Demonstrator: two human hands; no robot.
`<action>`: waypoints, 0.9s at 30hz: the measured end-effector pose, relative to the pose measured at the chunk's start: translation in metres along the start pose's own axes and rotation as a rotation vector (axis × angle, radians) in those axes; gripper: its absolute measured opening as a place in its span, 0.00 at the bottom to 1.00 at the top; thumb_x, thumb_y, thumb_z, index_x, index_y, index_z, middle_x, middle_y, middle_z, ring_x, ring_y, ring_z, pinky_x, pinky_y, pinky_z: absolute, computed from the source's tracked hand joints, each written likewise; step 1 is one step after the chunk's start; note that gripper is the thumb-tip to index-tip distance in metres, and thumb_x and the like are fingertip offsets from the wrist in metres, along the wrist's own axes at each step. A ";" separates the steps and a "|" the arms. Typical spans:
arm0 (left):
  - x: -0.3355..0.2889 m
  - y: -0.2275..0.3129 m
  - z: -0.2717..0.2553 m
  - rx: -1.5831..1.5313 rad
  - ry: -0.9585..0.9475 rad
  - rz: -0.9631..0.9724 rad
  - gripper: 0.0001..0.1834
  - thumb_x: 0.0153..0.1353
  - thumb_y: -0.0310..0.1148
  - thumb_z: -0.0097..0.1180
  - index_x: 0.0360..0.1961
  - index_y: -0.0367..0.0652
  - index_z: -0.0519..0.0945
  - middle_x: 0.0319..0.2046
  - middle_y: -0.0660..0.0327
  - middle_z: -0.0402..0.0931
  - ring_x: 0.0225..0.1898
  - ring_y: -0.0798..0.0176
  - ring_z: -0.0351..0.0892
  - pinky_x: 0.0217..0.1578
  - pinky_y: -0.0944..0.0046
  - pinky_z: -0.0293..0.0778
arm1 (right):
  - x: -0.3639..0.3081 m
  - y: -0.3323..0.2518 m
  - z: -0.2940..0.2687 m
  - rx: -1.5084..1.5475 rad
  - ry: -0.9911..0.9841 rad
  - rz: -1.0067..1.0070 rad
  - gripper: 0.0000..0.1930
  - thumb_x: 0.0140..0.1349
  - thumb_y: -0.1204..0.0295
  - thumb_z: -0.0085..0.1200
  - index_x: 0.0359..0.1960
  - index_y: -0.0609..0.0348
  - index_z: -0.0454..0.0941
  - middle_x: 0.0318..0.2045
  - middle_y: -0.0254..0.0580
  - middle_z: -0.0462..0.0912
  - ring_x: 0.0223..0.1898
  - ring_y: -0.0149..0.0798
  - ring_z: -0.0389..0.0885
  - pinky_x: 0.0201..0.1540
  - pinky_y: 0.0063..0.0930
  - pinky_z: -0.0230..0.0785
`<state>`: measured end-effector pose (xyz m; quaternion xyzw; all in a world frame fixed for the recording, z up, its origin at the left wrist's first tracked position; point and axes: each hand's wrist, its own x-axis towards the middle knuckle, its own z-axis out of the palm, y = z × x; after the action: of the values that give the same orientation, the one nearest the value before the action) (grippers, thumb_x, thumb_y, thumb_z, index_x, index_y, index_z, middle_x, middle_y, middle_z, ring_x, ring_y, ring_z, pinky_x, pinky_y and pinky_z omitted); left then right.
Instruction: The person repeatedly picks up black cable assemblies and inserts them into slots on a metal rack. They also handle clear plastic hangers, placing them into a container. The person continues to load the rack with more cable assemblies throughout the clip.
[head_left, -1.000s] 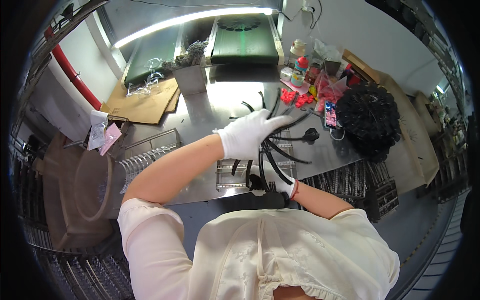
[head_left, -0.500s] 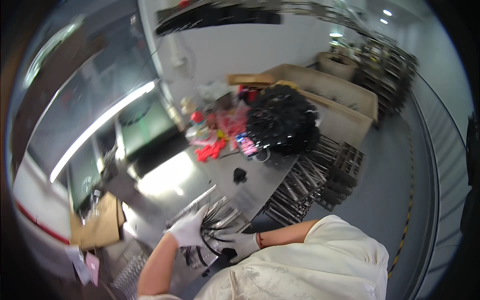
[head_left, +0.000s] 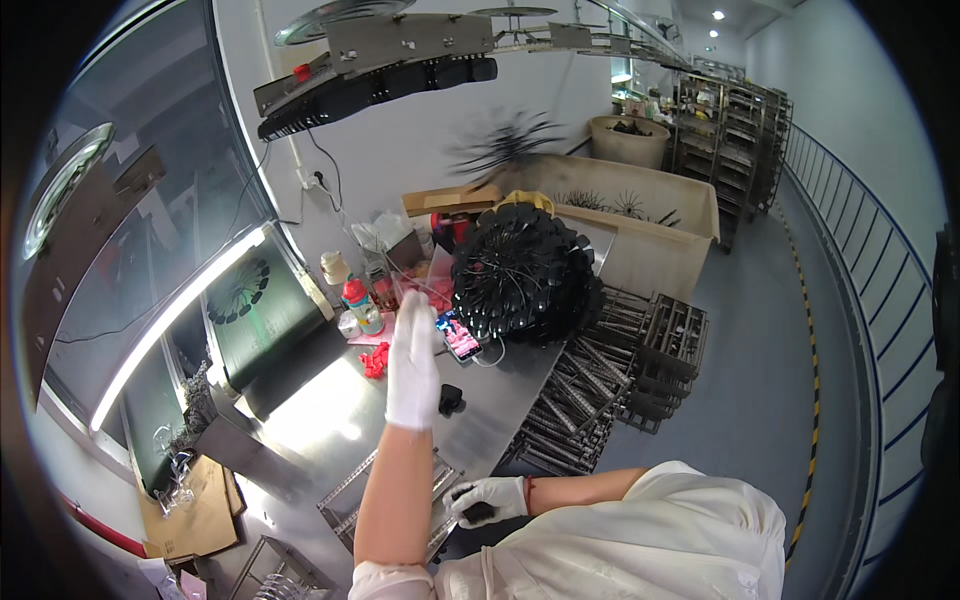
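My left hand [head_left: 412, 365], in a white glove, is stretched out over the metal table [head_left: 478, 392] with its fingers extended and nothing in them. Beyond it a blurred spray of thin black strands [head_left: 505, 145] is in the air near the beige bin [head_left: 650, 245]. Low at the front, my white-gloved right hand [head_left: 488, 502] curls around a small dark piece that I cannot make out, beside a metal rack frame [head_left: 345, 492] lying on the table. A small black piece [head_left: 451, 399] lies to the right of my left forearm.
A big pile of black, petal-like parts [head_left: 520, 270] sits at the table's far end. A lit phone [head_left: 457, 335], a red-capped bottle [head_left: 362, 306] and red scraps [head_left: 375, 361] lie nearby. Metal racks [head_left: 575, 400] are stacked right of the table. Cardboard [head_left: 200, 508] is at left.
My left hand has let go of the black strands and swung up and forward; the strands are now in the air near the bin. My right hand stays low by the rack frame.
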<state>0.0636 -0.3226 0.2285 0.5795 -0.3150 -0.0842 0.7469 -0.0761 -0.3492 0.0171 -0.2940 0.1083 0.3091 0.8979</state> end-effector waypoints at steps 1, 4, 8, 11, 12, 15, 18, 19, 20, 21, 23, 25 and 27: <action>-0.012 -0.003 0.001 0.122 -0.025 0.080 0.38 0.77 0.56 0.45 0.70 0.28 0.67 0.63 0.44 0.74 0.62 0.54 0.78 0.58 0.56 0.75 | -0.002 -0.010 0.000 -0.037 0.053 -0.072 0.05 0.67 0.72 0.62 0.40 0.54 0.79 0.32 0.32 0.81 0.34 0.29 0.82 0.37 0.26 0.80; -0.074 -0.020 -0.053 0.074 -0.103 -0.444 0.32 0.78 0.52 0.43 0.43 0.28 0.84 0.32 0.54 0.86 0.32 0.58 0.87 0.38 0.60 0.82 | 0.004 -0.024 -0.019 0.029 0.144 -0.144 0.10 0.71 0.60 0.58 0.37 0.50 0.79 0.29 0.28 0.78 0.30 0.26 0.78 0.34 0.26 0.74; -0.193 -0.096 -0.143 0.072 0.017 -1.054 0.42 0.76 0.64 0.34 0.29 0.34 0.81 0.21 0.46 0.81 0.20 0.52 0.80 0.27 0.54 0.77 | 0.021 -0.023 -0.011 -1.382 0.159 -1.192 0.15 0.68 0.57 0.59 0.38 0.58 0.80 0.36 0.40 0.80 0.40 0.43 0.80 0.43 0.36 0.73; -0.282 -0.119 -0.154 -0.669 -0.006 -1.170 0.30 0.75 0.58 0.41 0.50 0.42 0.81 0.40 0.52 0.84 0.42 0.55 0.85 0.39 0.55 0.81 | 0.018 -0.015 0.027 -1.641 -0.148 -1.059 0.18 0.56 0.57 0.64 0.41 0.56 0.80 0.46 0.47 0.79 0.48 0.51 0.79 0.49 0.44 0.74; -0.301 -0.108 -0.139 -0.475 0.134 -1.069 0.26 0.75 0.55 0.44 0.55 0.45 0.80 0.45 0.54 0.83 0.46 0.57 0.84 0.42 0.55 0.81 | 0.027 -0.006 0.028 -1.717 -0.347 -0.991 0.22 0.50 0.56 0.67 0.43 0.55 0.80 0.49 0.48 0.78 0.51 0.52 0.78 0.52 0.46 0.74; -0.322 -0.128 -0.143 0.148 -0.268 -0.608 0.22 0.69 0.44 0.54 0.57 0.40 0.79 0.49 0.53 0.82 0.47 0.55 0.84 0.43 0.58 0.80 | 0.057 0.012 0.037 -1.696 -0.661 -1.023 0.25 0.47 0.53 0.70 0.43 0.54 0.81 0.49 0.46 0.81 0.51 0.52 0.80 0.52 0.45 0.75; -0.357 -0.179 -0.149 -0.889 0.028 -0.996 0.24 0.70 0.42 0.56 0.58 0.35 0.77 0.49 0.48 0.82 0.44 0.54 0.85 0.36 0.60 0.81 | 0.098 0.030 0.024 -1.542 -0.618 -0.812 0.19 0.53 0.61 0.67 0.45 0.56 0.83 0.44 0.46 0.85 0.47 0.50 0.84 0.53 0.40 0.76; -0.365 -0.183 -0.144 -0.961 0.070 -0.961 0.24 0.70 0.42 0.57 0.58 0.33 0.76 0.49 0.47 0.82 0.42 0.53 0.86 0.34 0.61 0.81 | 0.108 0.034 0.020 -1.541 -0.598 -0.567 0.21 0.57 0.62 0.65 0.51 0.56 0.84 0.46 0.46 0.86 0.48 0.49 0.84 0.55 0.38 0.76; -0.367 -0.180 -0.139 -0.963 0.127 -0.902 0.25 0.71 0.41 0.58 0.59 0.31 0.75 0.49 0.45 0.82 0.41 0.52 0.86 0.31 0.62 0.81 | 0.110 0.031 0.023 -1.566 -0.618 -0.413 0.22 0.60 0.61 0.64 0.54 0.55 0.83 0.48 0.46 0.87 0.51 0.46 0.84 0.57 0.36 0.76; -0.362 -0.172 -0.129 -0.939 0.195 -0.822 0.27 0.70 0.42 0.58 0.60 0.31 0.74 0.51 0.44 0.80 0.41 0.52 0.87 0.31 0.63 0.81 | 0.108 0.022 0.031 -1.535 -0.640 -0.297 0.22 0.60 0.62 0.65 0.55 0.54 0.83 0.50 0.46 0.86 0.53 0.45 0.84 0.60 0.36 0.74; -0.353 -0.157 -0.116 -0.891 0.296 -0.719 0.24 0.70 0.42 0.58 0.57 0.33 0.74 0.44 0.48 0.81 0.34 0.55 0.84 0.26 0.67 0.77 | 0.107 0.012 0.034 -1.474 -0.686 -0.167 0.23 0.61 0.63 0.65 0.57 0.53 0.83 0.53 0.45 0.85 0.57 0.44 0.82 0.64 0.35 0.72; -0.358 -0.165 -0.111 -0.815 0.372 -0.749 0.19 0.69 0.43 0.61 0.49 0.38 0.77 0.30 0.61 0.75 0.24 0.66 0.74 0.20 0.71 0.65 | 0.107 0.013 0.030 -1.420 -0.773 -0.189 0.23 0.62 0.63 0.66 0.58 0.53 0.82 0.57 0.44 0.84 0.61 0.44 0.80 0.68 0.35 0.67; -0.344 -0.145 -0.110 -0.671 0.398 -0.822 0.17 0.68 0.44 0.63 0.44 0.40 0.79 0.19 0.70 0.66 0.16 0.73 0.62 0.18 0.72 0.56 | 0.101 0.003 0.038 -1.325 -0.669 -0.057 0.32 0.61 0.69 0.67 0.68 0.54 0.72 0.53 0.44 0.84 0.46 0.36 0.84 0.54 0.32 0.76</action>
<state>-0.1098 -0.1096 -0.0470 0.3901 0.1274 -0.3528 0.8409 0.0020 -0.2755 0.0080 -0.6668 -0.3878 0.3593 0.5252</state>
